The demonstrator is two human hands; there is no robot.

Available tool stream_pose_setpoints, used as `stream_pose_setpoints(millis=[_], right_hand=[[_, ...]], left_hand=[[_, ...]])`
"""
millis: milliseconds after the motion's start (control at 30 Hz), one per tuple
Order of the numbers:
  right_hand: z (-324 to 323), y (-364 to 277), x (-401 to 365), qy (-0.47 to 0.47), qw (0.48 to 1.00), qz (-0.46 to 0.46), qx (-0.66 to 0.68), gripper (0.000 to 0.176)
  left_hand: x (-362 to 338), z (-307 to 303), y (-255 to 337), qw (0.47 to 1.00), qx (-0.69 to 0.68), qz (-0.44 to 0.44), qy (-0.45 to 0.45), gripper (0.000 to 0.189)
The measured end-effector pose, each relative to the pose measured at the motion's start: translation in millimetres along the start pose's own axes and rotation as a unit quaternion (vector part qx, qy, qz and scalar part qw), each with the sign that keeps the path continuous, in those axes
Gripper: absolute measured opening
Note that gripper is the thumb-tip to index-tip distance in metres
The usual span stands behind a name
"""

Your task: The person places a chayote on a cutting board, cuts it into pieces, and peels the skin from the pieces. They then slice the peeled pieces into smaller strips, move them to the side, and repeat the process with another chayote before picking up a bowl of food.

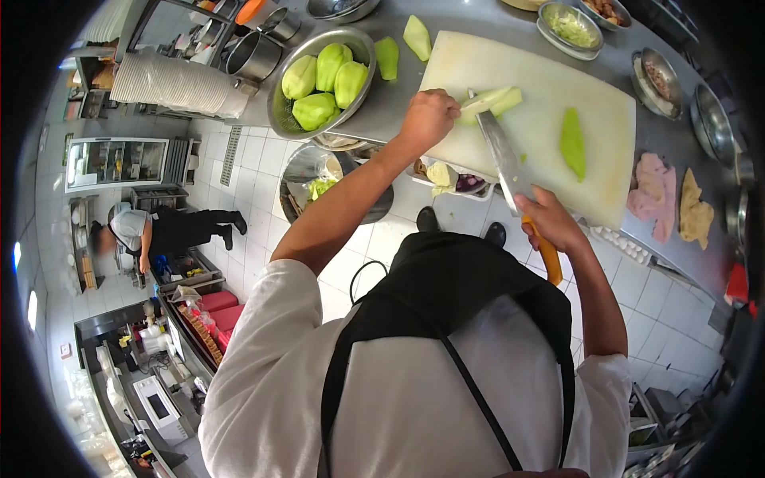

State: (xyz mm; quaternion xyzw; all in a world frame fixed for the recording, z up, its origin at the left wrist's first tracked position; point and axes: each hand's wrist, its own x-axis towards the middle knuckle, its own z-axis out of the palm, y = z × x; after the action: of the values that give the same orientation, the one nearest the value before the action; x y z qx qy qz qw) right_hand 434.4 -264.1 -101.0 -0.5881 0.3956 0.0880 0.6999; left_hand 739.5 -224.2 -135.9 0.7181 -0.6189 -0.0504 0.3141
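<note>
My right hand [551, 220] is closed around the yellow handle of a wide-bladed kitchen knife [499, 151]. The blade points away from me over the white cutting board [462, 64]. At the board's left side my left hand [431, 118] has its fingers closed on the near end of a pale green chayote piece [498, 101]. The knife's tip is right by that piece; whether it touches cannot be made out. Another chayote slice [572, 145] lies on the right part of the board. A metal bowl [362, 44] of whole chayotes [314, 111] stands to the left.
Two chayote pieces [416, 37] lie beyond the bowl. Bowls of chopped food [570, 29] line the far right, near pink and tan cloths [653, 195]. Below the counter is a waste bin [295, 171]. Another person [171, 231] stands at the left.
</note>
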Motion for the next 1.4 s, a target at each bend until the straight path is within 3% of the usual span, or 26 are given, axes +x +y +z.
stream_pose_setpoints(millis=[600, 700, 800, 867, 933, 967, 1000, 1033, 1067, 1200, 1400], right_hand=[[0, -17, 0, -0.023, 0.999, 0.030, -0.026, 0.030], [0, -15, 2, -0.004, 0.999, 0.029, -0.036, 0.029], [8, -18, -6, 0.035, 0.996, 0.020, -0.083, 0.029], [9, -18, -3, 0.080, 0.987, -0.008, -0.138, 0.030], [9, -4, 4, 0.189, 0.915, -0.147, -0.325, 0.029], [11, 4, 2, 0.239, 0.857, -0.208, -0.407, 0.029], [18, -16, -12, 0.229, 0.883, -0.135, -0.386, 0.027], [19, -24, -18, 0.250, 0.871, -0.113, -0.408, 0.026], [21, -29, -23, 0.269, 0.858, -0.088, -0.429, 0.026], [16, -27, -21, 0.268, 0.844, -0.063, -0.460, 0.024], [18, -34, -14, 0.238, 0.844, -0.066, -0.476, 0.024]], left_hand=[[-6, -3, -1, 1.000, -0.002, -0.026, 0.013, 0.009], [24, -22, 6, 0.995, 0.010, -0.035, -0.098, 0.022], [62, -17, 37, 0.988, 0.058, 0.125, -0.075, 0.053], [95, -15, 49, 0.959, 0.140, 0.168, -0.179, 0.060], [123, -30, 72, 0.885, 0.188, 0.107, -0.413, 0.055], [125, -32, 78, 0.872, 0.199, 0.096, -0.436, 0.051], [131, -33, 80, 0.859, 0.213, 0.088, -0.457, 0.047], [139, -31, 78, 0.845, 0.229, 0.080, -0.476, 0.043], [132, -30, 64, 0.892, 0.194, 0.184, -0.364, 0.032], [100, -21, 46, 0.941, 0.170, 0.172, -0.237, 0.032], [77, -33, 27, 0.968, 0.104, 0.128, -0.188, 0.032]])
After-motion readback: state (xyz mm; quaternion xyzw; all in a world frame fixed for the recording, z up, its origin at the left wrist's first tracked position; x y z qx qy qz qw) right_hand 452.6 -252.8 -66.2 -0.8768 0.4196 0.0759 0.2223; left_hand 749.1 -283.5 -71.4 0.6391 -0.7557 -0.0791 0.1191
